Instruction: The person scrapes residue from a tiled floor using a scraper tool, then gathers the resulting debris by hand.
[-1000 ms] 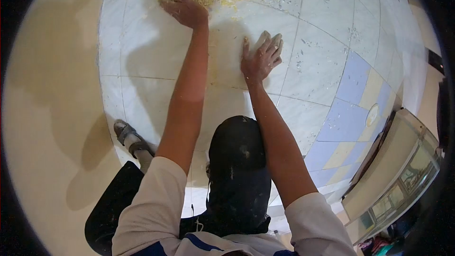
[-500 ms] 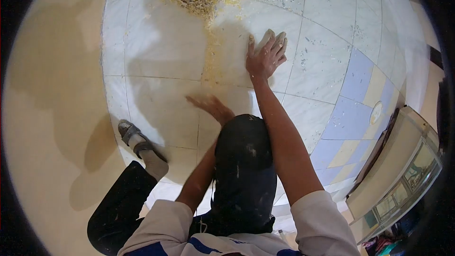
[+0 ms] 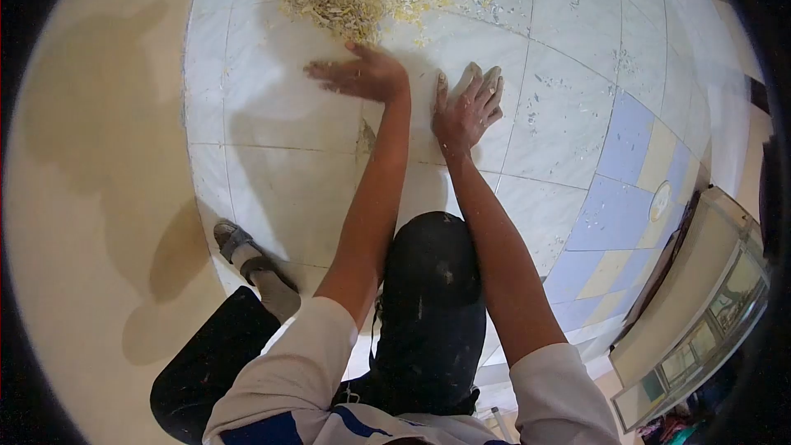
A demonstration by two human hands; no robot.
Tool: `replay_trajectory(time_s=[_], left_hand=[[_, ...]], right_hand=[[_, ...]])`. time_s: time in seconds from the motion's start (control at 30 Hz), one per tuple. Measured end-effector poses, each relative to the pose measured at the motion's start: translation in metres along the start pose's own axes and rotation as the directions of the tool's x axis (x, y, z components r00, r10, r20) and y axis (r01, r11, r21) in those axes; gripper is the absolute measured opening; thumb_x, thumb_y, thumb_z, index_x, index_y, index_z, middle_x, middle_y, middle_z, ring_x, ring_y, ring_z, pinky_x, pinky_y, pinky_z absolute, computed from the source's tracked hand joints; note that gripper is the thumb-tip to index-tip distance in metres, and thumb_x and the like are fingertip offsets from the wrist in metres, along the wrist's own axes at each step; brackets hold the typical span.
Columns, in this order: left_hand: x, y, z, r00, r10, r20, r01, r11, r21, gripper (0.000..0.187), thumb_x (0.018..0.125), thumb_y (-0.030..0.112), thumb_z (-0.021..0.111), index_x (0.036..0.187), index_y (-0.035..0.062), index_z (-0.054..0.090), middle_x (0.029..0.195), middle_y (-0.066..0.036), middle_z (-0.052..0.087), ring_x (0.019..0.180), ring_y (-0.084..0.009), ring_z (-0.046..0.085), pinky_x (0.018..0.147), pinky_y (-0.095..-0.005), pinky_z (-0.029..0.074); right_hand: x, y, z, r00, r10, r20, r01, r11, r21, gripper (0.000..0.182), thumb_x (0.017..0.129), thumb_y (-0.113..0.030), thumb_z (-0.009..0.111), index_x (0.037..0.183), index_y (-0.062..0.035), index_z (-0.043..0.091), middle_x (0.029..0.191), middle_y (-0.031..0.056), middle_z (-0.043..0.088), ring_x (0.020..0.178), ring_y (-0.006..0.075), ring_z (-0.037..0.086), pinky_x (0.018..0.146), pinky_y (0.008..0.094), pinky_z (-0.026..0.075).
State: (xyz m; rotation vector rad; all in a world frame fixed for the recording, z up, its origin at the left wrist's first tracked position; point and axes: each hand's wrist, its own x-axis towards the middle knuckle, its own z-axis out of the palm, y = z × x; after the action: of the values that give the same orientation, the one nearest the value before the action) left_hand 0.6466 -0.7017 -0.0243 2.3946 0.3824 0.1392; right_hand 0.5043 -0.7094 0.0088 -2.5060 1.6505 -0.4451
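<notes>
Because our bent knee (image 3: 437, 305) rises between our forearms, we do well to swing the left arm clear of it, minding the sandalled foot (image 3: 247, 255) out to the left. Our right hand (image 3: 468, 115) rests on the tiled floor (image 3: 280, 189), fingers spread and holding nothing, and seems to take our weight; keeping it firm should leave the other free. Our left hand (image 3: 362, 74), a little blurred, is open and turned sideways just beside the near edge of the pile of flakes (image 3: 338, 0); we cannot tell whether it touches the tiles. We would judge it best to sweep with that hand's edge low and the fingers together, so thin bits don't slip under or scatter. The pile lies beyond both hands. Stray flakes (image 3: 624, 60) dot the floor to the right, near blue tiles (image 3: 610, 214), with a glass-paned cabinet (image 3: 692, 305) past those.
</notes>
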Motion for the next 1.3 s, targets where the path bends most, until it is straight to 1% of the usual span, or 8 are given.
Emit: replay_trajectory(time_s=[0.17,0.6,0.67,0.87,0.97,1.1,1.13,1.3], left_hand=[[0.053,0.05,0.084,0.999,0.044,0.007,-0.044,0.969,0.245,0.084,0.113,0.048,0.026,0.162,-0.0134,-0.003,0.172,-0.031,-0.002,0.161,-0.0448,0.005,0.13,-0.0553,0.007],[0.095,0.031,0.008,0.938,0.336,0.086,-0.193,0.713,-0.674,0.091,0.11,0.057,0.038,0.166,-0.0028,0.0,0.174,-0.026,0.001,0.162,-0.0368,0.007,0.13,-0.0505,0.007],[0.082,-0.051,-0.06,0.823,0.567,-0.018,-0.446,0.627,-0.639,0.083,0.111,0.051,0.042,0.166,-0.002,0.009,0.174,-0.023,0.005,0.162,-0.036,0.008,0.13,-0.051,0.008],[0.047,-0.251,-0.233,0.989,0.01,-0.15,-0.032,0.989,-0.145,0.069,0.113,0.041,0.039,0.163,-0.0035,0.024,0.171,-0.028,0.015,0.159,-0.0391,0.018,0.128,-0.0531,0.018],[0.075,-0.346,-0.217,0.93,0.366,-0.026,-0.229,0.634,0.739,0.064,0.113,0.037,0.042,0.163,0.0008,0.027,0.168,-0.031,0.023,0.158,-0.0407,0.023,0.126,-0.0551,0.025],[0.167,-0.284,-0.156,0.645,0.739,-0.193,-0.483,0.59,0.646,0.052,0.108,0.022,0.048,0.157,0.0063,0.04,0.157,-0.04,0.035,0.148,-0.0544,0.036,0.122,-0.0618,0.029],[0.191,-0.259,-0.139,0.86,0.497,-0.118,-0.336,0.725,0.601,0.055,0.106,0.021,0.049,0.159,0.0091,0.041,0.153,-0.044,0.038,0.147,-0.0555,0.036,0.12,-0.0635,0.031],[0.262,-0.128,-0.048,0.879,0.461,-0.12,-0.436,0.88,0.187,0.07,0.113,0.044,0.029,0.15,-0.0139,0.043,0.162,-0.035,0.034,0.156,-0.0488,0.023,0.129,-0.0551,0.013]], right_hand=[[0.003,0.001,-0.002,1.0,0.021,0.023,-0.02,1.0,-0.008,0.074,0.096,-0.058,0.065,0.15,-0.0092,0.05,0.166,0.0265,0.033,0.153,0.0432,0.029,0.112,0.0576,0.033],[0.003,0.001,-0.002,0.998,0.044,0.055,-0.042,0.999,-0.033,0.075,0.096,-0.056,0.065,0.152,-0.0104,0.048,0.169,0.0247,0.027,0.154,0.0425,0.028,0.113,0.0588,0.031],[0.003,0.001,-0.002,0.998,0.04,0.049,-0.039,0.999,-0.025,0.078,0.096,-0.059,0.064,0.154,-0.0112,0.046,0.169,0.0237,0.028,0.154,0.0424,0.03,0.113,0.0604,0.033],[-0.005,0.008,0.02,0.998,0.063,0.029,-0.058,0.989,-0.138,0.078,0.098,-0.068,0.056,0.153,-0.0139,0.047,0.166,0.021,0.034,0.154,0.0398,0.03,0.116,0.0653,0.028],[-0.001,0.003,0.011,0.999,0.048,0.015,-0.047,0.998,-0.037,0.073,0.099,-0.069,0.055,0.15,-0.0164,0.049,0.166,0.0206,0.036,0.153,0.0384,0.03,0.118,0.0622,0.026],[-0.005,0.001,0.014,0.999,0.036,-0.007,-0.037,0.998,-0.043,0.072,0.099,-0.068,0.056,0.15,-0.0176,0.048,0.165,0.0202,0.036,0.153,0.0375,0.03,0.117,0.0621,0.027],[-0.004,0.001,0.014,0.999,0.044,0.003,-0.044,0.998,-0.05,0.072,0.099,-0.067,0.056,0.151,-0.0178,0.048,0.165,0.0202,0.036,0.153,0.0372,0.03,0.117,0.062,0.027],[-0.002,-0.002,0.008,0.996,0.064,0.056,-0.061,0.997,-0.05,0.073,0.1,-0.066,0.054,0.154,-0.0161,0.045,0.168,0.0203,0.031,0.155,0.0382,0.025,0.118,0.0615,0.026]])
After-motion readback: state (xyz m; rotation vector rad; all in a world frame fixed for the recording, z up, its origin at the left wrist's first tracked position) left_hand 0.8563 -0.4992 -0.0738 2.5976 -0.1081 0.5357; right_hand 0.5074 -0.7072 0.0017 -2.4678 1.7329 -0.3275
